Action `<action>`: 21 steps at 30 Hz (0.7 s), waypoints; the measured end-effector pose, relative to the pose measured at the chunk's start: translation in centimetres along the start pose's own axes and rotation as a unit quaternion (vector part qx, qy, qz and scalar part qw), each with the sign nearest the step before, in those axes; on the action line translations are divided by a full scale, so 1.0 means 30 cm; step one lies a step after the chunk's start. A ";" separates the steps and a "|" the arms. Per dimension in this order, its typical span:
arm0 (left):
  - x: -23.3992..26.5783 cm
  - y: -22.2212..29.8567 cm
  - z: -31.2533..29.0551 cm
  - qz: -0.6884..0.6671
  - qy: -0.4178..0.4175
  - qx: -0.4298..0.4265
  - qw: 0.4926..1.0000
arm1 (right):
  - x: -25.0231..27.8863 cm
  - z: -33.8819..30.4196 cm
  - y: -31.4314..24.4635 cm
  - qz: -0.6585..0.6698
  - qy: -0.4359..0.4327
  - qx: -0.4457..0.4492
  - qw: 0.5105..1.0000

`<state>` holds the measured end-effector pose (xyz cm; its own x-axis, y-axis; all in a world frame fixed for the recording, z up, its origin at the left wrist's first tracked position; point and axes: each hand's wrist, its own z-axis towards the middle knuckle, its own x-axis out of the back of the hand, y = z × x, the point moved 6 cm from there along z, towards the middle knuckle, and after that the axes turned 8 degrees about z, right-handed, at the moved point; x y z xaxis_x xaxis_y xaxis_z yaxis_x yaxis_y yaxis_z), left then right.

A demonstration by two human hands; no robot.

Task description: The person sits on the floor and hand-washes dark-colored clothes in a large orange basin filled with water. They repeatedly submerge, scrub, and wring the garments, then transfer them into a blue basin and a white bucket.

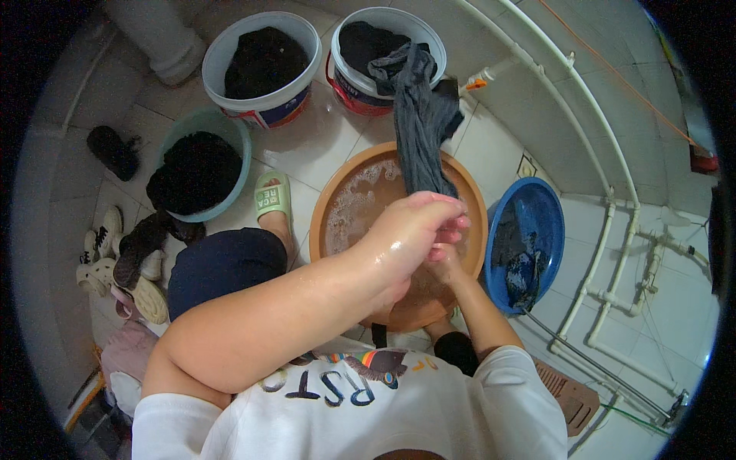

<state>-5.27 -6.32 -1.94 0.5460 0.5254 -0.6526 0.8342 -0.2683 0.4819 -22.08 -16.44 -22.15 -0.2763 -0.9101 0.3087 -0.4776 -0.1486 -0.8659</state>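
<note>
My left hand (424,222) is wet and raised over an orange basin (320,222), its fingers curled closed. A long dark grey garment (418,126) runs down from the far bucket and passes behind this hand, which appears to grip its near end. Just below, my right hand (445,263) is close against the left one. Its fingers are mostly hidden, so its hold cannot be made out. Cloudy water (356,203) with suds fills the basin. The garment's other end lies over the rim of a white bucket (376,14) with dark clothes inside.
Another white bucket (213,88) holds dark clothes, as does a pale green basin (244,146) at left. A blue basin (560,222) with dark wet cloth stands at right. Shoes (111,230) lie far left. White pipes (606,153) run along the right wall. A brown washboard (567,391) sits lower right.
</note>
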 end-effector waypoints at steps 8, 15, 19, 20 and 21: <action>0.020 0.039 -0.003 -0.006 0.036 -0.053 0.998 | 0.090 -0.212 0.568 -0.051 0.035 -0.182 0.981; 0.051 0.060 0.017 -0.016 0.082 -0.086 0.993 | 0.219 0.194 0.201 -0.286 0.212 -0.040 0.934; 0.028 0.028 0.041 -0.011 0.067 -0.050 0.996 | 0.151 0.434 0.322 -0.297 0.201 -0.121 0.926; 0.033 0.021 0.045 -0.013 0.074 -0.042 0.996 | 0.101 0.459 0.322 -0.302 0.220 -0.142 0.916; 0.034 0.014 0.049 -0.015 0.076 -0.032 0.996 | 0.056 0.460 0.314 -0.308 0.242 -0.167 0.905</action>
<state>-4.24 -7.07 -3.25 0.4993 0.6505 -0.5724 0.8402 -0.2021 0.5032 -15.55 -24.72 -35.23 -0.1664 -0.4054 0.8989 -0.8684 -0.3717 -0.3284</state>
